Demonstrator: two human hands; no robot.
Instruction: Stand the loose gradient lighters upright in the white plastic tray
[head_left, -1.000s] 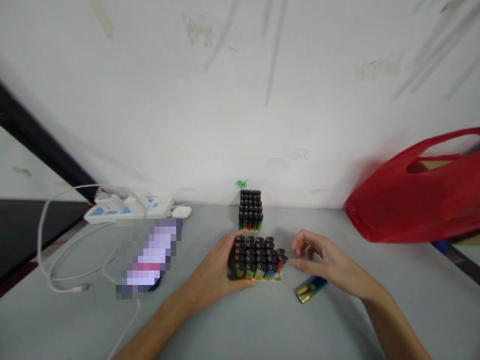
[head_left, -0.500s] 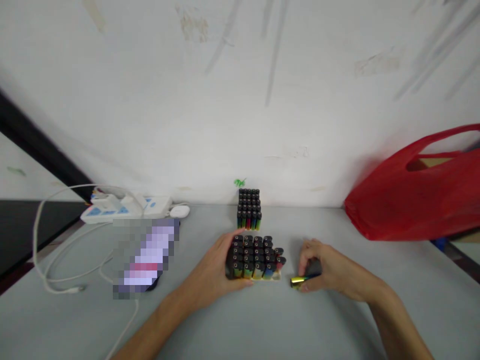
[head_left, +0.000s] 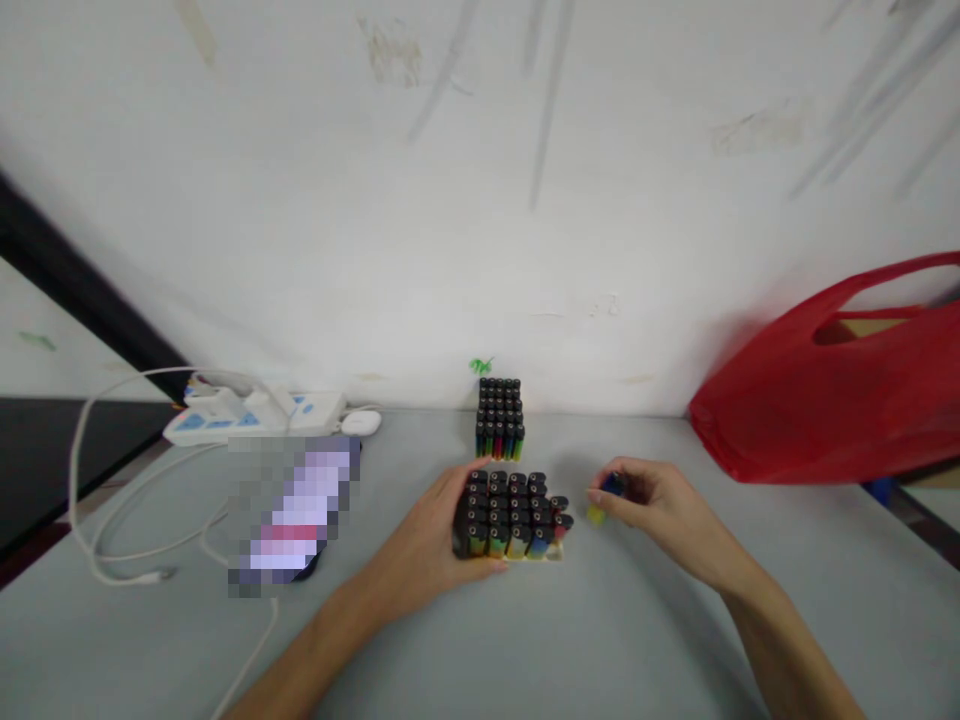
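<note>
Rows of black-topped lighters point(head_left: 508, 510) stand upright in a pale tray point(head_left: 556, 552), with a gap at its front right corner. My left hand point(head_left: 431, 535) grips the left side of this group, fingers behind and thumb along the front. To the right of the tray, my right hand point(head_left: 643, 492) pinches a single lighter point(head_left: 597, 514), blue and yellow, its yellow end pointing down. The fingers partly hide that lighter. Behind the tray, a second block of lighters point(head_left: 499, 420) stands near the wall.
On the left lie a phone point(head_left: 304, 515) with a blurred screen, a white power strip point(head_left: 255, 415), a white earbud case point(head_left: 361, 424) and looping white cables point(head_left: 75, 480). A red bag point(head_left: 832, 400) leans at the right against the wall point(head_left: 600, 250).
My right hand has lifted the lighter from the tabletop and turned it from lying flat to nearly upright. My left hand and the tray have stayed in place.
</note>
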